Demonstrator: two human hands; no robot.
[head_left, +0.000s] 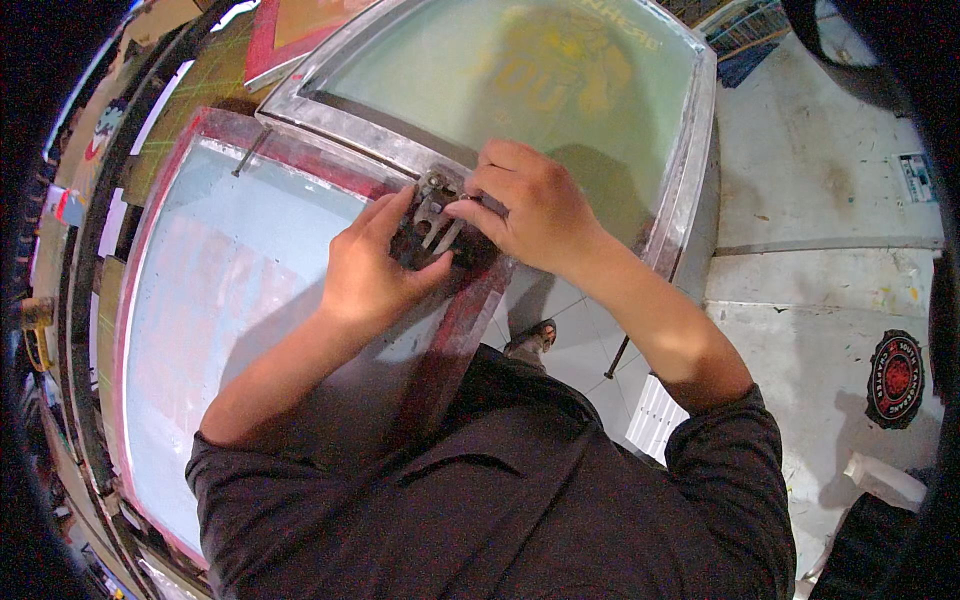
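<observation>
A dark metal clamp, with a fork-like lower part, sits where the edges of two screen-printing frames meet. My left hand grips the clamp from its left side, thumb below and fingers above. From the right, my right hand pinches the clamp's upper right part between thumb and curled fingers; what exactly lies between those fingertips is hidden. Beyond the hands is the larger frame with a metal rim and yellowish-green mesh bearing a faint design. The nearer frame has a reddish border and pale blue mesh, under my left forearm.
A pale worktop with a round dark and red emblem runs along the right. Thin metal rods hang below the frames. Tiled floor and a foot show between frame and body. Another red-edged frame stands at the far left.
</observation>
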